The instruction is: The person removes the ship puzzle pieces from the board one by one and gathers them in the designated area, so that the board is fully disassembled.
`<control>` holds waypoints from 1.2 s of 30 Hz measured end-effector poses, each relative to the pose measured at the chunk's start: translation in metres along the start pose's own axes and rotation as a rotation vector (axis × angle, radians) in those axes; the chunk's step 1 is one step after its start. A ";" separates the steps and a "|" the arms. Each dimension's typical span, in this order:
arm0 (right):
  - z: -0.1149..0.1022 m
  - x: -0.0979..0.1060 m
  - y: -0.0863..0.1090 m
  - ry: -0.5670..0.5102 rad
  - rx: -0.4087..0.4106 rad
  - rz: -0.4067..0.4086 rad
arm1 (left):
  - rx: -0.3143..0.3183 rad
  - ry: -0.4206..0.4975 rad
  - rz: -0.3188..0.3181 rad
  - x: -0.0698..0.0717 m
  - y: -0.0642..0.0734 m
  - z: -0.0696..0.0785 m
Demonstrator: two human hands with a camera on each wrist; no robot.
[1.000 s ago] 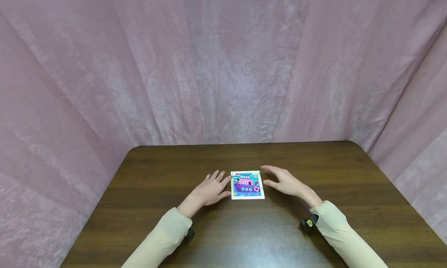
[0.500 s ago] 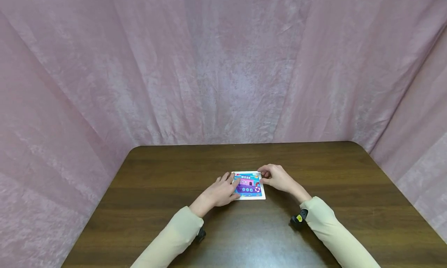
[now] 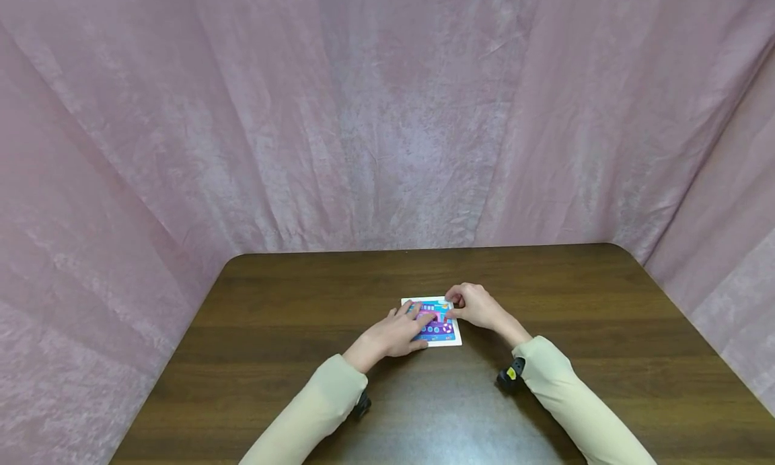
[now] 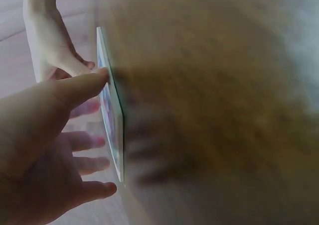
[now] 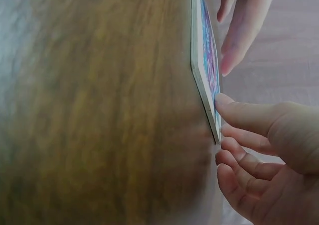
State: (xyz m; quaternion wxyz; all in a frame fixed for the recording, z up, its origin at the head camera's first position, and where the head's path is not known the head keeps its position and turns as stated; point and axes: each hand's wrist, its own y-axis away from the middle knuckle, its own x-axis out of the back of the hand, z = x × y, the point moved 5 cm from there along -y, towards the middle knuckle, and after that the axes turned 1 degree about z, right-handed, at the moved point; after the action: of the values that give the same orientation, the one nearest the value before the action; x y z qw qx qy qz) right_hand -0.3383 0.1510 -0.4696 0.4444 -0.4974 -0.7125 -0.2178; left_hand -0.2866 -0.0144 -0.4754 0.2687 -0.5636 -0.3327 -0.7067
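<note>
A small square picture board (image 3: 447, 335), with a white border and a purple-and-pink ship printed on blue, lies flat on the table. My left hand (image 3: 393, 335) reaches over its left half with fingers straight and spread, covering part of the ship; its thumb is at the near edge. At the far right corner my right hand (image 3: 477, 306) has curled fingers, and its thumb presses on the printed face close to the side. From the right wrist view the board (image 5: 199, 60) shows a thick, layered pale edge, with the right thumb (image 5: 244, 116) touching its top.
A brown wood-grain table (image 3: 290, 297) extends around the board on all sides. Behind its far edge hang pink velvet curtains (image 3: 387, 115). Each sleeve end carries a black wrist camera, such as the right one (image 3: 510, 376).
My left hand has slid right from beside the board onto its picture. My right hand has moved left to the right corner, its fingers curling in. The board has barely shifted.
</note>
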 end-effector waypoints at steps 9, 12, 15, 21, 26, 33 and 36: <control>-0.005 0.001 -0.001 0.056 0.039 -0.030 | -0.008 0.055 -0.110 0.001 -0.006 0.004; -0.006 -0.001 -0.001 0.081 0.053 -0.050 | 0.008 0.051 -0.143 -0.003 -0.006 0.004; -0.006 -0.003 -0.002 0.077 0.061 -0.058 | 0.013 0.053 -0.162 -0.006 -0.007 0.005; -0.004 -0.003 -0.002 0.044 0.080 -0.029 | 0.016 0.052 -0.170 -0.006 -0.008 0.005; -0.004 -0.001 0.000 -0.006 0.099 0.002 | 0.017 0.062 -0.178 -0.007 -0.008 0.004; -0.001 -0.002 0.000 -0.137 0.016 0.065 | -0.004 0.054 -0.185 -0.007 -0.009 0.003; 0.001 -0.005 -0.001 -0.220 -0.044 0.096 | -0.003 0.057 -0.194 -0.007 -0.008 0.001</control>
State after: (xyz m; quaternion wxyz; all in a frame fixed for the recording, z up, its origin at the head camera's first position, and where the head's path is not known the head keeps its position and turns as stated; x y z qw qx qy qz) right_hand -0.3394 0.1487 -0.4742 0.3624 -0.5613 -0.7275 -0.1560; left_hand -0.2902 -0.0082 -0.4836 0.2077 -0.5088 -0.3770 -0.7456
